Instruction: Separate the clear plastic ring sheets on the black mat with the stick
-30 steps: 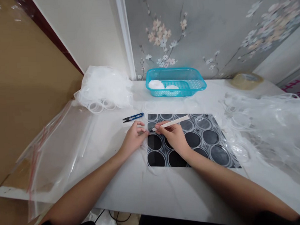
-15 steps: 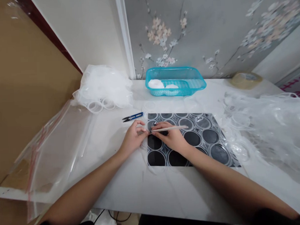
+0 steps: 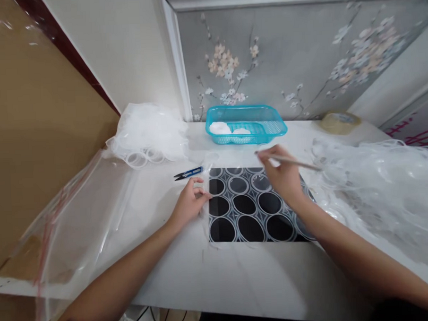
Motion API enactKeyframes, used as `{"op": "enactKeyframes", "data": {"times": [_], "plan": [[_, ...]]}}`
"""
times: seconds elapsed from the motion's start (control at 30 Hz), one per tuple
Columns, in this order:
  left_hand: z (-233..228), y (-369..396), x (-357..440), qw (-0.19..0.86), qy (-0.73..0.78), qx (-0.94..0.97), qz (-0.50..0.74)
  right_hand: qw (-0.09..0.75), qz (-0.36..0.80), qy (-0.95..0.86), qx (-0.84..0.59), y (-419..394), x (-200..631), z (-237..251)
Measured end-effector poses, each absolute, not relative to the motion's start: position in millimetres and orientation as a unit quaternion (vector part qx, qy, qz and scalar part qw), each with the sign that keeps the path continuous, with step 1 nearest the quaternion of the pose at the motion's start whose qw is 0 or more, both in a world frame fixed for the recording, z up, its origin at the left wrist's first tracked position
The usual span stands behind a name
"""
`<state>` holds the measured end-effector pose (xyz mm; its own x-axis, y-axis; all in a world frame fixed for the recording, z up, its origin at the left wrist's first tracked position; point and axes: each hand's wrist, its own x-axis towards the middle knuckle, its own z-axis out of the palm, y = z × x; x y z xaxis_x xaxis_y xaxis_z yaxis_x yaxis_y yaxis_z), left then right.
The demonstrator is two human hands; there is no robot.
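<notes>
Holding a thin white stick (image 3: 288, 161) in my right hand (image 3: 282, 176), I pinch it between my fingers, raised above the far edge of a black mat (image 3: 249, 204) printed with circles. A clear plastic sheet of round rings lies over that mat on the white worktop (image 3: 240, 277). My left hand (image 3: 189, 204) rests at the mat's left edge, fingers curled and pressed down on the sheet's border. Small blue snips (image 3: 188, 173) lie just beyond my left hand. A turquoise basket (image 3: 246, 126) holding white discs stands farther back by the wall. Heaps of clear plastic film (image 3: 378, 181) lie at my right.
</notes>
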<state>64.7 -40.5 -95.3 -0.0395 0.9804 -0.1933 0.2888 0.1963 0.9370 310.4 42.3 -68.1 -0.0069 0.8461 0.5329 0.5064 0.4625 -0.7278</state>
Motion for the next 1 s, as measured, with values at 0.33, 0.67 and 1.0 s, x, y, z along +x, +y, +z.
{"op": "enactKeyframes", "data": {"times": [0.33,0.67,1.0], "plan": [[-88.3,-57.5,89.7,0.074,0.556,0.773,0.296,0.391,0.409,-0.689,-0.453,6.0,296.3,-105.7],[-101.1,-56.8,99.4,0.090,0.419,0.890,0.158,0.403,0.411,-0.679,-0.455,7.9,299.5,-110.1],[-102.4,-56.5,95.6,0.075,0.413,0.899,0.126,0.392,0.371,-0.704,-0.461,9.3,300.5,-111.5]]}}
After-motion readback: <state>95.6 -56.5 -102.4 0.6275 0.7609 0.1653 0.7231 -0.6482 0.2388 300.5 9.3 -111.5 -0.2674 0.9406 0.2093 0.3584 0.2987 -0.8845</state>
